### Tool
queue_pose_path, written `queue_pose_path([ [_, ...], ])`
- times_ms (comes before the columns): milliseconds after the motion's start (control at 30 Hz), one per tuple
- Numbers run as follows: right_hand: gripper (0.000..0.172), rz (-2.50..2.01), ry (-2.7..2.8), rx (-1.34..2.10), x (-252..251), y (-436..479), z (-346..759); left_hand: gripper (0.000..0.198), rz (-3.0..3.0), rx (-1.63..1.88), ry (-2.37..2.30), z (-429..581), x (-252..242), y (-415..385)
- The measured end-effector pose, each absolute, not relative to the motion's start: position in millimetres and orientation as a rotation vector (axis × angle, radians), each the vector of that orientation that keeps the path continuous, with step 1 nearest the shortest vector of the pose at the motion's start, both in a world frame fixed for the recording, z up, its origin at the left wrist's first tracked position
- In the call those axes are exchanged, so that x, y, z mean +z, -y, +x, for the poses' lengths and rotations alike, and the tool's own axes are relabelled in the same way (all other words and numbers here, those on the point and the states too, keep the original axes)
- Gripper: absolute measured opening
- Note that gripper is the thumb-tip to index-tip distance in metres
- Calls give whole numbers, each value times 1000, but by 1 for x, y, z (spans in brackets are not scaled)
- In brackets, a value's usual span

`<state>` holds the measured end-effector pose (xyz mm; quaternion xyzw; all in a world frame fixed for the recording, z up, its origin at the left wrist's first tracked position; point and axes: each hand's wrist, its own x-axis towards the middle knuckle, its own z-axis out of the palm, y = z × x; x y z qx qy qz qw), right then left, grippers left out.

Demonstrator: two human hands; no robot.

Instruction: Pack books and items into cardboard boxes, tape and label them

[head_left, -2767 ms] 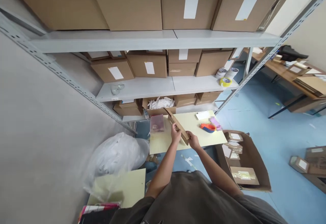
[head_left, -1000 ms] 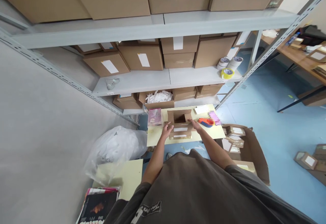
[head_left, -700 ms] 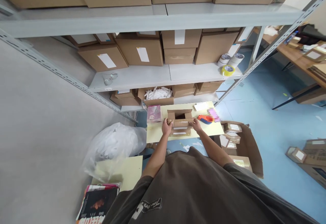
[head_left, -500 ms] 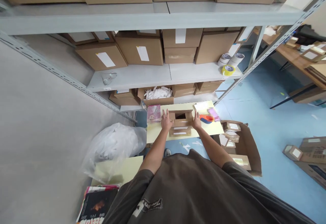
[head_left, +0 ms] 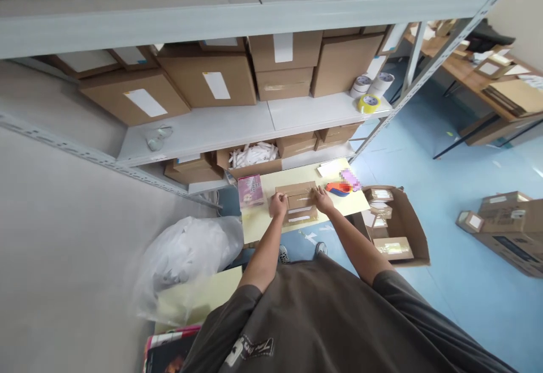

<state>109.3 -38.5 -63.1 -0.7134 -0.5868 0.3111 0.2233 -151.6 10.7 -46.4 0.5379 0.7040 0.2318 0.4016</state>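
A small cardboard box (head_left: pixel 302 200) lies on the pale yellow tabletop (head_left: pixel 257 223), its top flaps folded down and strips of tape and white labels on it. My left hand (head_left: pixel 278 205) has its fingers bent in and closed on the left end of the box. At the right end, my right hand (head_left: pixel 323 200) grips the box with curled fingers. Just right of that hand lies an orange and blue tape dispenser (head_left: pixel 338 189), partly pixelated. A pink-purple box (head_left: pixel 250 190) sits left of my left hand.
Metal shelving (head_left: pixel 237 126) with cardboard boxes and tape rolls (head_left: pixel 368 103) rises behind the table. An open carton (head_left: pixel 413 231) holding small boxes stands on the floor at right. To the left slumps a plastic bag (head_left: pixel 190 248) with white contents.
The flaps, half raised with a dark opening showing before, are now folded down. My hands have gone from spread fingers at the sides to curled fingers at its ends. The view has shifted.
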Motion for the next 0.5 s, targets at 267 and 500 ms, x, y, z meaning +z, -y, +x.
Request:
queue_pose_path([
  [267,63,-1948,1685,538,-7,36,181,80,1274,605,-1968,-139,-58,-19],
  [500,66,-2029,1640,509,-6,49,288,58,1166,383,-2108,-117,-55,-39],
])
